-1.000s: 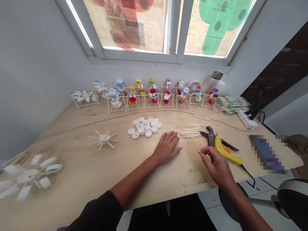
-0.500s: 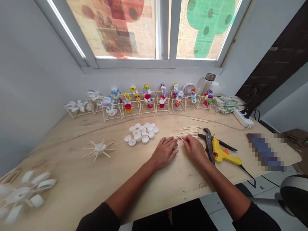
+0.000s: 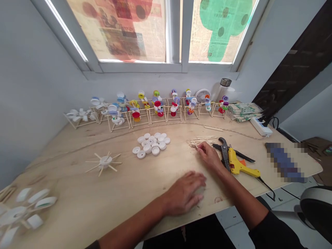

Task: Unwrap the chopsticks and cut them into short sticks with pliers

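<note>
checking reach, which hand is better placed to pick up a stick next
Likely the right hand: it is at the sticks, while the left hand is nearer the front edge of the table.

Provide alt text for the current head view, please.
A person's right hand pinches a thin stick at a pile of sticks on a wooden table, the open left hand nearer the front edge. White caps and a yellow glue gun lie nearby; wheel models stand behind.

Bright daylight glares through the papered window (image 3: 121, 33), and the left hand (image 3: 184, 192) is blurred.
</note>
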Tool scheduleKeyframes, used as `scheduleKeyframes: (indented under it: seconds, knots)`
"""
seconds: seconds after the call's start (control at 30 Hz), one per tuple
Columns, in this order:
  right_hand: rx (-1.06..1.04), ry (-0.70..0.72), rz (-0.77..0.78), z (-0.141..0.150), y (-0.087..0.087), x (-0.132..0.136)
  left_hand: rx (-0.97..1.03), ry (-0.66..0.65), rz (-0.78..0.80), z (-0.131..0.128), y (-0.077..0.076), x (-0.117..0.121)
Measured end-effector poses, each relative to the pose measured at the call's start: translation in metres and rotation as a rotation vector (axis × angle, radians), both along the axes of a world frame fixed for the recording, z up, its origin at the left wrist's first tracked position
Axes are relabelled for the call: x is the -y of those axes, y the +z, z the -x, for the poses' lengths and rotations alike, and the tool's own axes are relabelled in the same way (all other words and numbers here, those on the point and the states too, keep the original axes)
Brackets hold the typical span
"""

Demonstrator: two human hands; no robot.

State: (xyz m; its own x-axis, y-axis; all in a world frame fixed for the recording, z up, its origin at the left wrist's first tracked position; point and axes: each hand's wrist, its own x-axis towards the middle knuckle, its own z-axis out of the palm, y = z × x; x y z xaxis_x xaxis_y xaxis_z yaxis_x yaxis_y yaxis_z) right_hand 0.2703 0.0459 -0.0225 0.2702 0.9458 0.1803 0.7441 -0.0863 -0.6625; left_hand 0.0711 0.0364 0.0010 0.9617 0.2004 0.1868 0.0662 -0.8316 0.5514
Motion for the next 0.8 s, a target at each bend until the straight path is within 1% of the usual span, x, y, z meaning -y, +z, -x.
scheduleKeyframes:
  seconds: [0.03, 0.07, 0.1, 0.2, 0.23, 0.27, 0.33, 0.37, 0.43, 0.57, 0.63, 0.67, 0.7, 0.73, 0.8]
  knots:
    - [-0.024, 0.004, 0.000, -0.001, 0.000, 0.001, 0.018, -0.029, 0.012, 0.002, 0.002, 0.005]
    - [-0.048, 0.007, -0.001, -0.002, 0.000, 0.002, 0.031, -0.013, 0.007, 0.003, 0.002, 0.006]
    - [-0.072, 0.011, -0.002, -0.002, 0.001, 0.004, 0.039, 0.049, -0.015, 0.002, 0.001, 0.003]
    - [-0.139, 0.022, -0.009, -0.003, 0.006, 0.012, -0.030, 0.370, -0.135, -0.006, -0.011, -0.022]
    - [-0.158, 0.025, -0.010, -0.003, 0.008, 0.015, -0.075, 0.431, -0.173, -0.011, -0.016, -0.030]
    - [-0.176, 0.025, -0.010, -0.003, 0.010, 0.018, -0.106, 0.449, -0.210, -0.016, -0.021, -0.036]
    - [-0.212, 0.015, -0.009, -0.004, 0.012, 0.021, -0.138, 0.403, -0.272, -0.026, -0.029, -0.036]
    - [-0.229, 0.007, -0.006, -0.004, 0.011, 0.022, -0.138, 0.354, -0.293, -0.030, -0.031, -0.031]
    - [-0.266, -0.007, 0.001, -0.005, 0.009, 0.021, -0.133, 0.246, -0.314, -0.036, -0.030, -0.012]
    - [-0.353, -0.006, 0.010, -0.009, 0.004, 0.015, -0.109, 0.037, -0.285, -0.036, -0.015, 0.038]
    - [-0.398, 0.007, 0.011, -0.011, 0.004, 0.014, -0.065, -0.070, -0.247, -0.034, -0.008, 0.054]
    - [-0.418, 0.012, 0.007, -0.011, 0.004, 0.014, -0.044, -0.095, -0.227, -0.034, -0.006, 0.057]
    - [-0.438, 0.014, 0.000, -0.012, 0.006, 0.015, -0.031, -0.086, -0.210, -0.034, -0.005, 0.055]
    - [-0.457, 0.015, -0.012, -0.013, 0.009, 0.017, -0.032, -0.036, -0.198, -0.036, -0.006, 0.049]
    - [-0.496, 0.018, -0.047, -0.013, 0.016, 0.021, -0.073, 0.167, -0.202, -0.042, -0.011, 0.029]
